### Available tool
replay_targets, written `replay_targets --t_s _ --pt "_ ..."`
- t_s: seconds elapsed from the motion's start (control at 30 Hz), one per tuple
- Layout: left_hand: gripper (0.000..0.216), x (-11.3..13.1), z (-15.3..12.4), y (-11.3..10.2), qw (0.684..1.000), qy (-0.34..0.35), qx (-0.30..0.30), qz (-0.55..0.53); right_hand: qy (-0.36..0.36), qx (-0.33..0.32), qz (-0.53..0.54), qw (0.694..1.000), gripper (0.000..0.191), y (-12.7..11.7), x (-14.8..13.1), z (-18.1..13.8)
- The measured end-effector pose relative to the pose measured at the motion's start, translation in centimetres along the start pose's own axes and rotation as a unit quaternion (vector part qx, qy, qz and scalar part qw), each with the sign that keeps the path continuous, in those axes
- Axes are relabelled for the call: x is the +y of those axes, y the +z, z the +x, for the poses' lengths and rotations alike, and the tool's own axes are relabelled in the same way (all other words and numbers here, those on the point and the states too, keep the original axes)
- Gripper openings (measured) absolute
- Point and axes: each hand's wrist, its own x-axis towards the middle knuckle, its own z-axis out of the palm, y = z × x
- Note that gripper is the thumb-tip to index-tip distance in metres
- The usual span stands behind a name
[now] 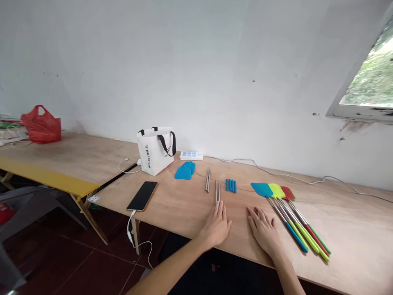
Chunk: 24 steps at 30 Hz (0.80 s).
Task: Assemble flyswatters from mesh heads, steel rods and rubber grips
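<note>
Two thin metal rods (219,192) are lying on the worktop (181,209) at 12 o'clock from the left hand (216,224), whose extended, unclosed fingers are touching their near ends. The right hand (263,229) is resting open, palm down, with swatters (294,227) lying at its 2 o'clock.

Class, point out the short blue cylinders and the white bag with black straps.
Short blue cylinders (230,185): head view, middle of the second from left.
White bag with black straps (159,157): head view, on its wall.
</note>
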Motion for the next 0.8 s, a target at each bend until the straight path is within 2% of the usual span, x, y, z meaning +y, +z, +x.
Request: replay_targets --t_s 0.07,0.17,0.27,0.4,0.57,0.67,0.73,0.8 --pt "0.071 1.3 -2.5 0.0 0.999 -0.017 -0.006 -0.036 -0.002 0.001 0.002 1.0 0.057 0.0 0.0 0.0" --pt "0.072 1.7 -4.6 -1.6 0.993 -0.031 -0.05 -0.098 -0.002 0.003 0.004 1.0 0.058 -0.1 0.0 0.0" --pt "0.055 0.5 -4.5 -3.7 0.988 -0.018 -0.079 -0.133 0.003 0.003 0.003 1.0 0.058 -0.3 -0.2 0.0" --pt "0.077 -0.6 -4.3 -4.8 0.98 -0.007 -0.124 -0.154 0.004 -0.007 0.0 1.0 0.058 -0.5 -0.3 0.0" --pt "0.085 -0.4 -4.8 -4.4 0.976 0.078 -0.101 -0.178 0.005 -0.006 0.006 1.0 0.058 -0.8 -0.5 -0.2" --pt "0.083 -1.1 -4.3 -4.2 0.979 0.094 -0.065 -0.167 -0.001 -0.008 0.009 1.0 0.059 -0.9 -0.5 -0.3" --pt "0.071 -1.6 -3.7 -4.0 0.985 0.09 -0.036 -0.144 -0.003 -0.008 0.01 1.0 0.06 -0.9 -0.5 -0.3" --pt "0.048 -1.7 -3.3 -3.7 0.988 0.091 -0.014 -0.122 -0.002 -0.007 0.009 1.0 0.06 -0.8 -0.4 -0.2"
